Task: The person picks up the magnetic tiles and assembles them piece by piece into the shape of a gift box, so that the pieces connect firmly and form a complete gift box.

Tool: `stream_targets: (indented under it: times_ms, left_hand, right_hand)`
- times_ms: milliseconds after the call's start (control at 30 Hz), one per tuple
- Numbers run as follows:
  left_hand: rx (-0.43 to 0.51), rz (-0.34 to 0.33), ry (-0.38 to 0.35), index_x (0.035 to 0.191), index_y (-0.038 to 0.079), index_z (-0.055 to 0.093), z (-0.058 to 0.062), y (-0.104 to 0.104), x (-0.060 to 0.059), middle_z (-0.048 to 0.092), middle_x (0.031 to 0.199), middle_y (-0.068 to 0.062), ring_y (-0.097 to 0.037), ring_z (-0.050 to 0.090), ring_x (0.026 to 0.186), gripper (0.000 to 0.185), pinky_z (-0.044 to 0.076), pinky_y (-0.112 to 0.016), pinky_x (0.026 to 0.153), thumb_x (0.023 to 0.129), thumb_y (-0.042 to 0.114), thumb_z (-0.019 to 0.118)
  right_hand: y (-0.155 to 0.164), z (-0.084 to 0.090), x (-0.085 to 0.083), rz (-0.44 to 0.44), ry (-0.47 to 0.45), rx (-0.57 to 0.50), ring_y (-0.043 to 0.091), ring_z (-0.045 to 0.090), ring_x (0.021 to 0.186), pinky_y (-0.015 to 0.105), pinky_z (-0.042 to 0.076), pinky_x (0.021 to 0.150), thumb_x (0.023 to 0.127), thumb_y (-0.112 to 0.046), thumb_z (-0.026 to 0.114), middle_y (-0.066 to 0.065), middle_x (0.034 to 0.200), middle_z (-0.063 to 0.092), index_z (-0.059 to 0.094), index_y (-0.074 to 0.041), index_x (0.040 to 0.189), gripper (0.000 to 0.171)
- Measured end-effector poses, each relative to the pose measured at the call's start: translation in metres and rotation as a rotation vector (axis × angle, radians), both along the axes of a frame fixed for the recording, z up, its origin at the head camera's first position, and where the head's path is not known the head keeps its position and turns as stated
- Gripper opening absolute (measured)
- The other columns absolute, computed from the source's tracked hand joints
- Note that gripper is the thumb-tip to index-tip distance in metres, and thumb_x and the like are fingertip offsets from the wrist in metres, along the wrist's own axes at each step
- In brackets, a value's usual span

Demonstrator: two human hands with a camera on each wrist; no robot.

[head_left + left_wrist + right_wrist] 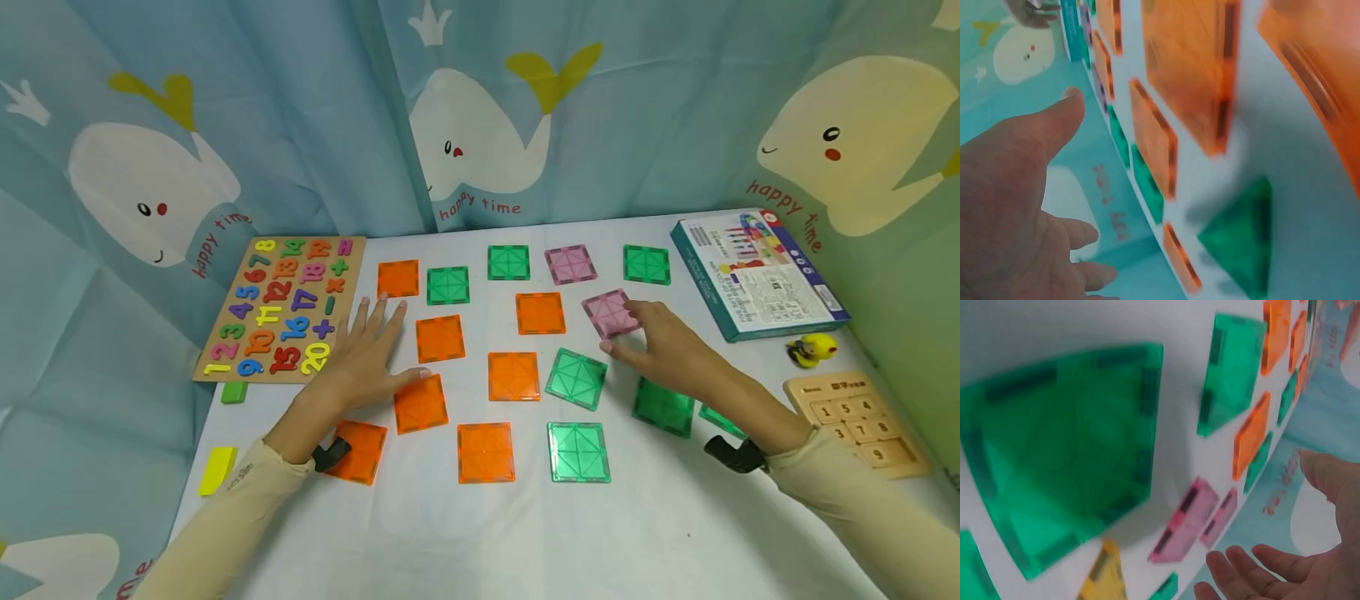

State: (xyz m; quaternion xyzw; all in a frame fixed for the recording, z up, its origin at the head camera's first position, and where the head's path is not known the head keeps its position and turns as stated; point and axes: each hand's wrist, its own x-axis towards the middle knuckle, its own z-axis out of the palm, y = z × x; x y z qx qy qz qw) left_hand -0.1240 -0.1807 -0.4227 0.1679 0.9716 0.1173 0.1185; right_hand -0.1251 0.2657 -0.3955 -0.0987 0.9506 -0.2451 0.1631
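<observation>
Whale-printed blue curtains [300, 125], lettered "happy time", are hung behind a white table [660, 533]. Square tiles in orange, green and pink are spread flat across it. At the far left a number board [281, 308] is laid, with coloured figures 1 to 20 and arithmetic signs. At the far right a teal box [757, 275] is seen, its print too small to be read. Near it a yellow toy [813, 348] and a tan keypad board [858, 421] with numerals 1, 5, 8 and 9 are set.

The left hand [367, 362] is laid flat on the table with fingers spread and straight; an orange tile [421, 403] is touched by its thumb. The right hand [663, 342] is placed at a pink tile [610, 313], whose near edge is touched by the fingertips; whether it is pinched cannot be told.

Only in the head view is the whole layout shown. In the left wrist view, blurred orange tiles are shown close up beyond the thumb [1054, 125]. In the right wrist view a large green tile [1066, 450] fills the frame, with relaxed, parted fingers [1260, 569] at the lower edge.
</observation>
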Motion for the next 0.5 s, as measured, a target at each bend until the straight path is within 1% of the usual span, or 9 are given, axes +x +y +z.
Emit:
stream_targets:
  times_ms: [67,200,367,433,500]
  left_hand:
    - [0.013,-0.036,0.0,0.171,0.014,0.007,-0.001,0.008,0.0,0.0,0.177,-0.02,-0.046,-0.004,0.162,0.109,-0.001,-0.071,0.126,0.095,0.071,0.061]
    - [0.056,-0.112,-0.016,0.171,0.013,0.009,-0.003,0.027,0.0,0.005,0.177,-0.019,-0.042,0.001,0.163,0.105,0.004,-0.065,0.129,0.098,0.067,0.061]
    - [0.067,-0.234,0.002,0.17,0.009,0.013,-0.008,0.054,0.001,0.017,0.175,-0.019,-0.038,0.015,0.163,0.101,0.016,-0.054,0.131,0.1,0.063,0.062]
    - [0.06,-0.283,0.016,0.169,0.007,0.016,-0.009,0.065,0.001,0.02,0.174,-0.019,-0.037,0.019,0.162,0.099,0.018,-0.052,0.131,0.101,0.061,0.062]
    - [0.056,-0.313,0.015,0.169,0.007,0.018,-0.01,0.077,0.002,0.022,0.174,-0.018,-0.035,0.02,0.162,0.096,0.018,-0.051,0.131,0.102,0.059,0.063]
  right_hand:
    - [-0.004,-0.004,0.004,0.019,0.003,0.01,0.053,0.044,0.135,0.071,0.041,0.11,0.101,-0.052,0.068,0.038,0.155,0.035,0.029,0.01,0.158,0.093]
    - [-0.012,-0.015,0.01,0.055,0.026,0.02,0.049,0.049,0.129,0.068,0.047,0.106,0.095,-0.05,0.077,0.035,0.15,0.043,0.036,0.006,0.155,0.092]
    - [-0.02,-0.029,0.016,0.086,0.053,0.042,0.043,0.047,0.124,0.064,0.051,0.104,0.088,-0.047,0.085,0.029,0.146,0.046,0.042,0.002,0.154,0.093]
    - [-0.023,-0.034,0.018,0.101,0.072,0.047,0.042,0.048,0.119,0.061,0.052,0.1,0.086,-0.047,0.088,0.028,0.141,0.047,0.045,0.002,0.152,0.093]
    - [-0.026,-0.038,0.019,0.112,0.09,0.047,0.04,0.049,0.114,0.057,0.053,0.095,0.084,-0.046,0.09,0.027,0.137,0.049,0.049,0.002,0.149,0.092]
